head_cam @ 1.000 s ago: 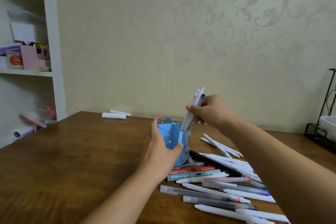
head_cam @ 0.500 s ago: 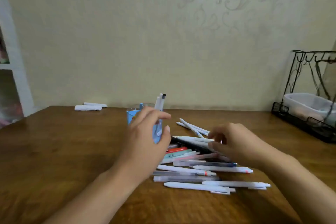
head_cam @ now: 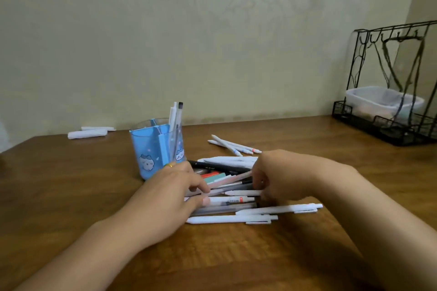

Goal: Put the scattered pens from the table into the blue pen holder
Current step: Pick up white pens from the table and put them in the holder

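The blue pen holder (head_cam: 151, 149) stands upright on the wooden table (head_cam: 71, 196), with a few white and clear pens (head_cam: 176, 117) sticking out of its right compartment. A pile of scattered pens (head_cam: 227, 198), white, clear, black, red and teal, lies just right of the holder. My left hand (head_cam: 170, 194) rests on the pile's left end, thumb and fingers pinched around several pen tips. At the right end, my right hand (head_cam: 283, 177) curls its fingers over the same pens. A few more white pens (head_cam: 234, 145) lie apart behind the pile.
A black wire rack (head_cam: 387, 130) holding a clear plastic box (head_cam: 378, 101) stands at the back right of the table. Two white rolled items (head_cam: 87, 133) lie at the back left near the wall.
My left hand has let go of the holder and dropped onto the pile. My right hand has moved down and closed on the pens. The view has swung right.
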